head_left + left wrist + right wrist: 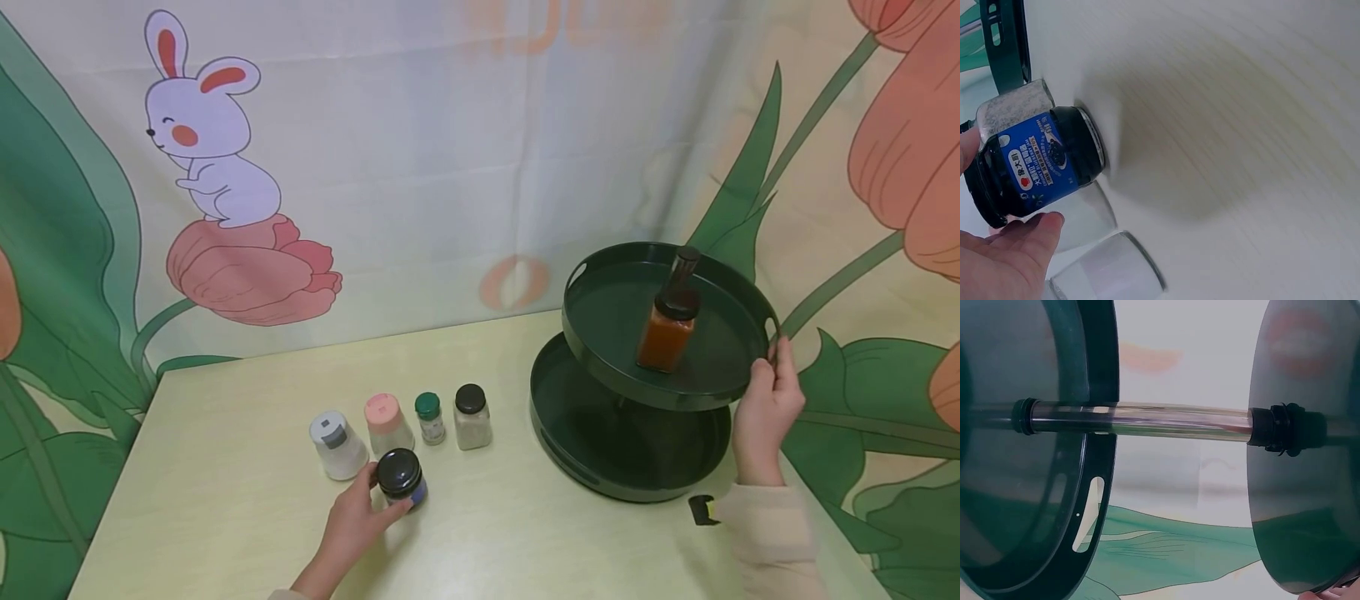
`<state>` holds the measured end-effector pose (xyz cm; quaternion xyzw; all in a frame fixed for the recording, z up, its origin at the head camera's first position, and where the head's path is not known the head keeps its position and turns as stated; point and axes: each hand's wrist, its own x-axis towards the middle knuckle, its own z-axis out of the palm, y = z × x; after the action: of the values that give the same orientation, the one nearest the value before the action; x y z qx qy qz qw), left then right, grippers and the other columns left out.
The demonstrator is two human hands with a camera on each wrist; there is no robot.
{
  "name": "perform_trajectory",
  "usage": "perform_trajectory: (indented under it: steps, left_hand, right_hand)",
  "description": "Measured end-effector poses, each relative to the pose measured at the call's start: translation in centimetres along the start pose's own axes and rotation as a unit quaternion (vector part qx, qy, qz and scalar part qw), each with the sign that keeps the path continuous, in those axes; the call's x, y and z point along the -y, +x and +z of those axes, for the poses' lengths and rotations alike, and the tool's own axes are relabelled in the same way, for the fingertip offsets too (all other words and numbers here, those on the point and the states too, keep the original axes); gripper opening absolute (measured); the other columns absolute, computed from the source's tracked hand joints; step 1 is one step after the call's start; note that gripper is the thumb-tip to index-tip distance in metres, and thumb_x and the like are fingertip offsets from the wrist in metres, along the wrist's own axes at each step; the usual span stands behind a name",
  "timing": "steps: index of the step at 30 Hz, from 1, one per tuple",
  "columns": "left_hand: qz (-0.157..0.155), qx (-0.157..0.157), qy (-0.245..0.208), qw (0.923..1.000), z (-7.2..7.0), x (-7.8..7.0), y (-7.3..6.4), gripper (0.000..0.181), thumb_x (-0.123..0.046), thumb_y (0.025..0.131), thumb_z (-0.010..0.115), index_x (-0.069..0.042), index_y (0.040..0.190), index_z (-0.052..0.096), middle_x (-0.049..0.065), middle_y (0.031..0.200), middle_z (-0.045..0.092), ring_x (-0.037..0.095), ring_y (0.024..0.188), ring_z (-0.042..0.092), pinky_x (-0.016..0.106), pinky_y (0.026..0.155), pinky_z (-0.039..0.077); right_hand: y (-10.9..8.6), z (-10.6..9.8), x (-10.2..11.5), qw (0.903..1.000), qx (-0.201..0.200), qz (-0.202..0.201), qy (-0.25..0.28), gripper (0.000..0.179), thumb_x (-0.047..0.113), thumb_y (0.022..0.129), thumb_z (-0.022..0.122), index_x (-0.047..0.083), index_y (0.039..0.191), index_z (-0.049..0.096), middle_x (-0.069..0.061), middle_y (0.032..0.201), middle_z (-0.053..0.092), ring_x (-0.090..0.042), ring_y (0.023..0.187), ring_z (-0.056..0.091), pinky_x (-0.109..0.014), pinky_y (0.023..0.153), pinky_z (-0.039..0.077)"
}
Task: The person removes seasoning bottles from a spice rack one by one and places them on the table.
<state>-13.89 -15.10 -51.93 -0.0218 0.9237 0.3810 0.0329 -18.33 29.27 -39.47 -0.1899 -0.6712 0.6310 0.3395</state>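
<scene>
My left hand (pixel 352 521) holds a small dark jar (pixel 401 477) between thumb and fingers. Its lid is black, and a blue label (pixel 1040 164) shows in the left wrist view, with the base right at the tabletop. On the right stands a dark green two-tier round tray stand, its upper tray (pixel 600 329) over the lower tray (pixel 558 425). My right hand (pixel 768 417) grips the upper tray's rim by the handle slot. A black-capped jar of orange-red contents (pixel 666 337) stands on that tray. The right wrist view shows a shiny pole (pixel 1175 422) joining the tiers.
Behind the held jar stand a white-capped container (pixel 341 450), a pink-capped container (pixel 388 425), a small green-capped bottle (pixel 431 421) and a black-capped clear jar (pixel 472 421). A black-and-yellow piece (pixel 703 510) lies near my right sleeve. A printed cloth (pixel 420 167) hangs behind the table.
</scene>
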Motion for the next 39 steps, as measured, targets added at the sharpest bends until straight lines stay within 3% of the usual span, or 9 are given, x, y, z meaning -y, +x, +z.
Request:
perform_trajectory:
  steps: [9, 16, 26, 33, 39]
  left_hand:
    - [-0.002, -0.027, 0.027, 0.9993, -1.2, -1.2, 0.1, 0.081, -0.037, 0.069, 0.071, 0.004, 0.128, 0.034, 0.029, 0.123, 0.047, 0.043, 0.109, 0.048, 0.051, 0.086, 0.041]
    - [0.017, -0.050, 0.031, 0.9981, -1.9, -2.3, 0.1, 0.082, -0.035, 0.070, 0.072, 0.002, 0.131, 0.032, 0.026, 0.128, 0.044, 0.041, 0.112, 0.046, 0.051, 0.089, 0.040]
    - [0.071, -0.084, 0.027, 0.9936, -2.1, -3.5, -0.1, 0.078, -0.031, 0.070, 0.072, -0.003, 0.132, 0.034, 0.018, 0.131, 0.044, 0.034, 0.118, 0.044, 0.047, 0.092, 0.040]
    - [0.102, -0.102, 0.018, 0.9894, -2.1, -4.9, -0.1, 0.068, -0.029, 0.071, 0.072, -0.005, 0.127, 0.041, 0.014, 0.126, 0.050, 0.030, 0.117, 0.046, 0.046, 0.094, 0.039]
    - [0.145, -0.120, 0.005, 0.9820, -1.8, -6.0, 0.0, 0.065, -0.026, 0.070, 0.073, -0.006, 0.125, 0.044, 0.013, 0.124, 0.053, 0.030, 0.112, 0.051, 0.045, 0.090, 0.042]
  right_hand:
    - [-0.5, 0.2, 0.1, 0.9998, -0.013, -0.003, -0.014, 0.044, 0.015, 0.092, 0.037, 0.013, 0.136, 0.032, -0.003, 0.143, 0.028, -0.007, 0.130, 0.028, -0.012, 0.101, 0.026]
    - [-0.6, 0.3, -0.1, 0.9996, -0.010, -0.015, -0.023, 0.045, 0.015, 0.092, 0.036, 0.013, 0.136, 0.030, -0.003, 0.144, 0.027, -0.007, 0.131, 0.027, -0.010, 0.100, 0.027]
    - [-0.7, 0.3, -0.2, 0.9994, -0.013, -0.018, -0.026, 0.045, 0.016, 0.092, 0.036, 0.013, 0.136, 0.030, -0.002, 0.144, 0.027, -0.007, 0.131, 0.027, -0.011, 0.100, 0.027]
    - [-0.6, 0.4, -0.3, 0.9991, -0.019, -0.022, -0.033, 0.044, 0.015, 0.092, 0.036, 0.012, 0.136, 0.030, -0.002, 0.143, 0.028, -0.006, 0.130, 0.027, -0.018, 0.105, 0.025]
    - [-0.6, 0.4, -0.5, 0.9988, -0.025, -0.029, -0.032, 0.044, 0.016, 0.092, 0.035, 0.012, 0.136, 0.031, -0.003, 0.143, 0.029, -0.006, 0.130, 0.029, -0.020, 0.105, 0.025]
